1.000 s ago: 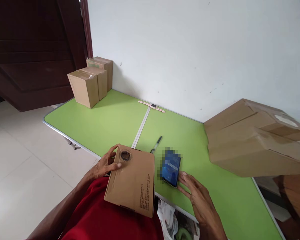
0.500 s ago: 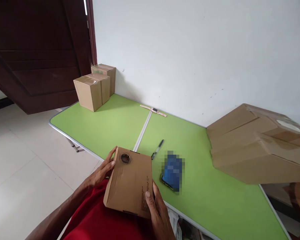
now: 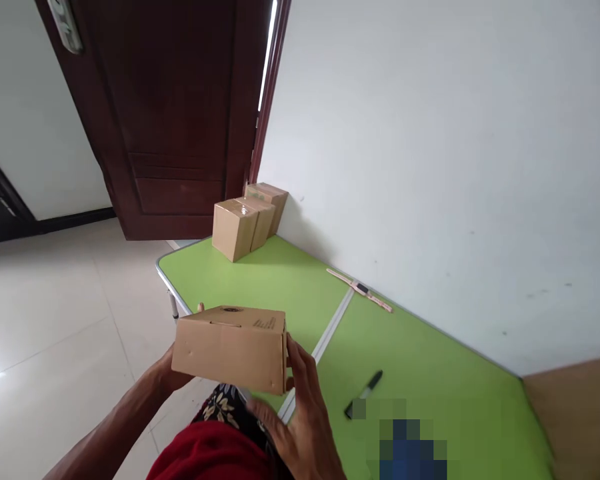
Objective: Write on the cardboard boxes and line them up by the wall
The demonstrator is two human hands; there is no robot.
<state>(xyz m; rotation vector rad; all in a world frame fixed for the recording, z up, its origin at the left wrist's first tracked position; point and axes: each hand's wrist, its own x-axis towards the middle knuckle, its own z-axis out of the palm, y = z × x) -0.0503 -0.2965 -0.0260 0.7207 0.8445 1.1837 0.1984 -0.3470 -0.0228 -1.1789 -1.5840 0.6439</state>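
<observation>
A brown cardboard box (image 3: 230, 350) is held up over the table's near edge, tilted so its long narrow side faces me. On its top face show a dark round mark and some print. My left hand (image 3: 177, 370) is closed on the box's left end, a fingertip showing over the far edge. My right hand (image 3: 300, 400) has its fingers against the right end, where they are partly hidden. Its thumb is spread away below the box and slightly blurred, so nothing is pinched there.
Several small cartons (image 3: 235, 230) stand at the green table's (image 3: 300, 267) far left corner. A pale-strapped watch (image 3: 363, 289) lies by the wall. Right of my hands are a marker pen (image 3: 364, 393) and a pixelated blue object (image 3: 410, 453). A larger carton (image 3: 580, 407) sits far right.
My view has swung left. The box has been raised and tipped, bringing its narrow side towards me. My right thumb has come off its top face.
</observation>
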